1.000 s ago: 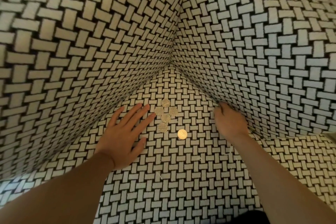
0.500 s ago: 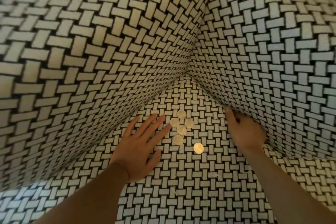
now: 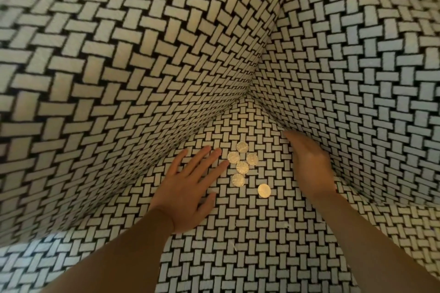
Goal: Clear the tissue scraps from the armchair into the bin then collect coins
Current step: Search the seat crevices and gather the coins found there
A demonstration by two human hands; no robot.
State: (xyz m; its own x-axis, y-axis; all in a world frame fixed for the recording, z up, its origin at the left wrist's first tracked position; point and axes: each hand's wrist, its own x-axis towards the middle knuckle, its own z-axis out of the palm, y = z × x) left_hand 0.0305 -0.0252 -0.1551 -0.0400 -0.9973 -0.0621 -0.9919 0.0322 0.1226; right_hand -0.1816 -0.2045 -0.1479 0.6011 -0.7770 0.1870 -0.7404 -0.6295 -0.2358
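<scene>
Several gold coins (image 3: 242,167) lie in a small cluster on the seat of the armchair (image 3: 238,233), which is covered in black-and-white basket-weave fabric. One coin (image 3: 264,190) lies apart, to the lower right of the cluster. My left hand (image 3: 188,188) rests flat on the seat with fingers spread, its fingertips just left of the cluster. My right hand (image 3: 309,164) is right of the coins beside the chair's right side panel, blurred, fingers extended and holding nothing that I can see. No tissue scraps are visible.
The chair's back (image 3: 142,66) rises on the left and its side panel (image 3: 357,78) on the right, meeting in a corner behind the coins. The seat's front part (image 3: 238,269) lies between my forearms.
The view has shifted, so the coins sit further right and lower in frame. My right hand has moved from the crease toward the coins, its fingers now stretched out. My left hand keeps its place by the coins.
</scene>
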